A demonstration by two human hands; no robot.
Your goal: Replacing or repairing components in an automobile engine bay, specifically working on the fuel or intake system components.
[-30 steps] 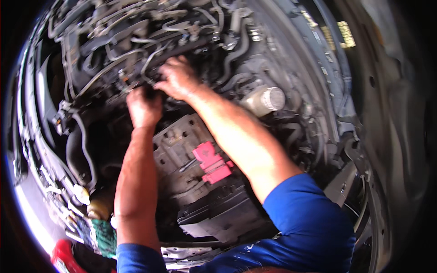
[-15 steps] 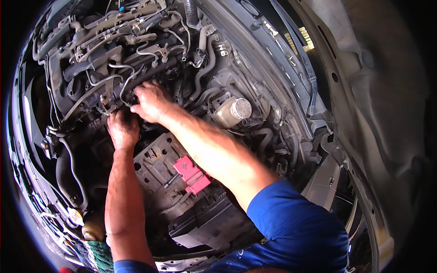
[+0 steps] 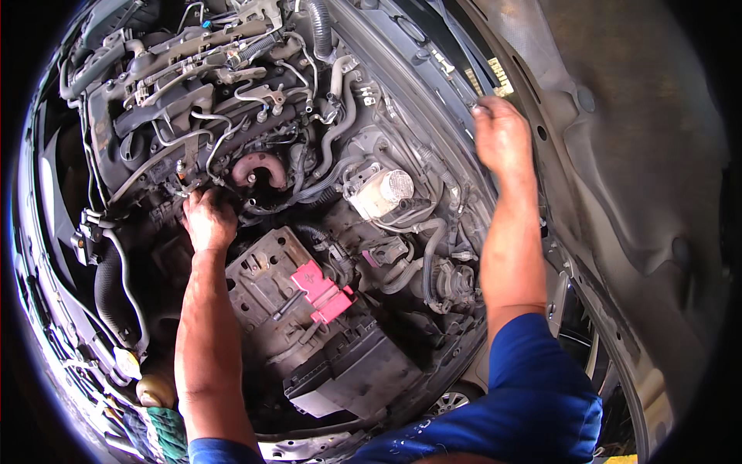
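My left hand (image 3: 209, 222) reaches into the engine bay at the front side of the engine (image 3: 166, 116). Its fingers are curled and pressed together by a metal bracket (image 3: 185, 176); their tips and whatever they grip are hidden. Up at the right, over the cowl (image 3: 433, 85) below the windscreen, is my right hand (image 3: 504, 139). Its fingers are closed with the thumb against them, and a small thing may be pinched there, too small to name. Between the two hands a rust-brown curved pipe (image 3: 249, 164) shows beside the engine, with hoses around it.
A bare metal battery tray (image 3: 251, 267) lies below my left hand, with a red plastic cover (image 3: 325, 294) on cables beside it. Nearer stands a black box (image 3: 352, 375). The fluid reservoir (image 3: 375, 195) is right of centre. The raised bonnet (image 3: 618, 193) fills the right side.
My right hand has left the engine beside my left hand and swung right to the cowl, uncovering the curved pipe and hoses. My left hand has stayed in place.
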